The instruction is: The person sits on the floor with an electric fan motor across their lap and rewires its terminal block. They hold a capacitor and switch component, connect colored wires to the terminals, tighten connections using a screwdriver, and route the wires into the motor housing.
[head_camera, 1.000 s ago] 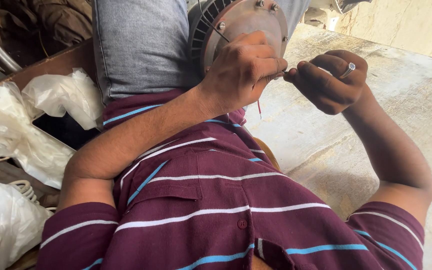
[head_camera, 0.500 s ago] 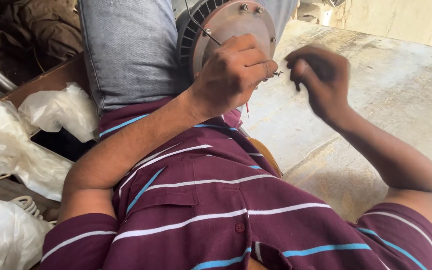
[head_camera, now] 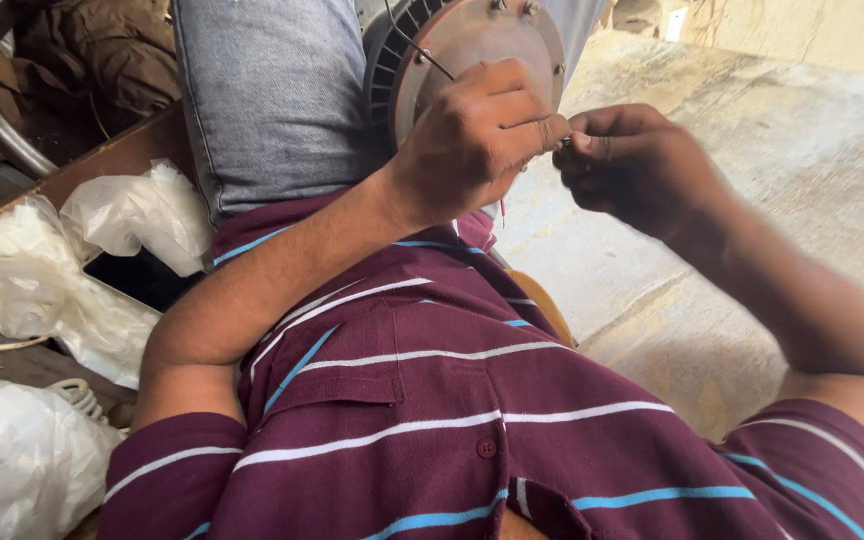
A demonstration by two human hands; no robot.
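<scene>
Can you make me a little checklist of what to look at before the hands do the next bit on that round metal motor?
1. Left hand resting on the round motor: ok.
2. Right hand pinched at the left fingertips: ok.
3. What is pinched between them: cannot tell, too small.
4. Motor steady against the jeans leg: ok.
5. Thin black wire on the motor face clear of the fingers: ok.
6. Plastic bags lie away from both hands: ok.

We see crumpled white plastic bags (head_camera: pixel 72 290) heaped along the left edge; no labels, signs or screens.
</scene>
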